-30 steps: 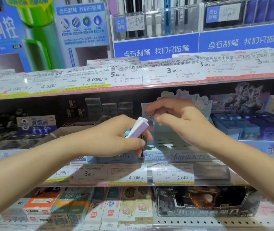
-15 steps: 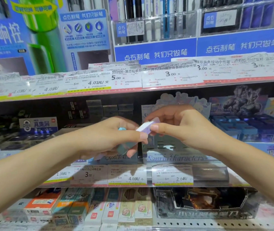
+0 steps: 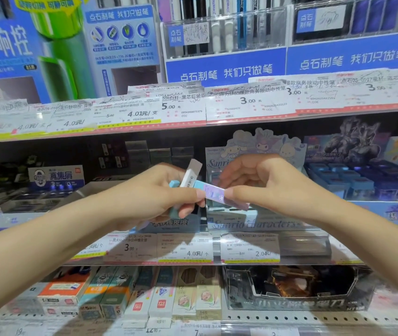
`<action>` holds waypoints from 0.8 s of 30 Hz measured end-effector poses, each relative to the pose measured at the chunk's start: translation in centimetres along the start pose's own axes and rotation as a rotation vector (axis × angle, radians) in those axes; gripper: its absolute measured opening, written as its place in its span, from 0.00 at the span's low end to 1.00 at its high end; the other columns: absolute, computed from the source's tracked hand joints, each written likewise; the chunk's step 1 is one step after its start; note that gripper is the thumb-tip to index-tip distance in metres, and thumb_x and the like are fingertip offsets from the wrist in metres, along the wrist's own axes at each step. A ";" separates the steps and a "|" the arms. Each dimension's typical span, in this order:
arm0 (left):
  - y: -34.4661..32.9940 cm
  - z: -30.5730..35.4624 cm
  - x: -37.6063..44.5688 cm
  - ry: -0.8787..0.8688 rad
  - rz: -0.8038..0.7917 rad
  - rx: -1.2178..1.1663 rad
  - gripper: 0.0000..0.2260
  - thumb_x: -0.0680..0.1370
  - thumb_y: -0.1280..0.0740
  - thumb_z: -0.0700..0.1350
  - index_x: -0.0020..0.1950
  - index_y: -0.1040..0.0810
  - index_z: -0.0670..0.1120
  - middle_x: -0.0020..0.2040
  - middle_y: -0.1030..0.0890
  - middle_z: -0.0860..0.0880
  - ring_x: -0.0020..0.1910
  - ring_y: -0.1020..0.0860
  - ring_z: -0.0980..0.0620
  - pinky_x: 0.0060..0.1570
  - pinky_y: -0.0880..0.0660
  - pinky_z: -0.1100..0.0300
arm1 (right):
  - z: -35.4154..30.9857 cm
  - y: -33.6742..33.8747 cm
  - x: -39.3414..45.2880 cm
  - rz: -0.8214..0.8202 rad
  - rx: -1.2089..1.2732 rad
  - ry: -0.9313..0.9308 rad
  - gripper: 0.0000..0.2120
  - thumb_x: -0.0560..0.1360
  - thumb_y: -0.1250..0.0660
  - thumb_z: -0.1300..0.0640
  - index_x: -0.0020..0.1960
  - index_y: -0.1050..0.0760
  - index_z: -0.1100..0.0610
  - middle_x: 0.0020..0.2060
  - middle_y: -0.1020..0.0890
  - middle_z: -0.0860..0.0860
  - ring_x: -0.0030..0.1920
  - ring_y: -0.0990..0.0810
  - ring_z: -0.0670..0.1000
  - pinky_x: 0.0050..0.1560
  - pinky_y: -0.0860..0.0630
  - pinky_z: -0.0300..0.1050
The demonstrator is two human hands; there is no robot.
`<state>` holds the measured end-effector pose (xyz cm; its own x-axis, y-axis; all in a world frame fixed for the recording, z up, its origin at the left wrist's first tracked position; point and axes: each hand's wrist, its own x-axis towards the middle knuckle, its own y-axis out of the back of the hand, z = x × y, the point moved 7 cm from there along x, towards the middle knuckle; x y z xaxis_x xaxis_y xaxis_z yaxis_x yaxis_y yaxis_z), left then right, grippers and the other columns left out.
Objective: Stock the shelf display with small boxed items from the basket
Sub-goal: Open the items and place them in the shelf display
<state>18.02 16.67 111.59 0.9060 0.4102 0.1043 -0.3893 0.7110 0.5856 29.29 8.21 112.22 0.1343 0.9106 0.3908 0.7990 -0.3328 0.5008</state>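
Left of the cartoon display box (image 3: 253,224): left hand (image 3: 154,192), fingers curled around several small boxes (image 3: 189,177), one white with barcode sticking up. Directly in front of display box: purple small box (image 3: 213,191), pinched at its end by right hand (image 3: 270,183).

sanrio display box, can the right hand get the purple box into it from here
Probably yes: the right hand pinches the purple box just in front of the Sanrio display box, nothing between them, though the left hand also holds it.
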 end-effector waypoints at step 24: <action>-2.7 -0.1 0.0 -0.395 -0.104 1.251 0.21 0.77 0.39 0.42 0.68 0.31 0.57 0.72 0.34 0.59 0.54 0.21 0.50 0.44 0.26 0.55 | 1.6 0.2 2.0 0.267 -0.071 0.174 0.18 0.66 0.27 0.68 0.41 0.27 0.46 0.35 0.24 0.49 0.34 0.23 0.44 0.39 0.25 0.31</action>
<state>19.05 14.85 109.95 0.9925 0.0409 0.1149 -0.0922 -0.3649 0.9265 30.66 10.37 111.92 0.2265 0.7356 0.6385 0.7057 -0.5758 0.4130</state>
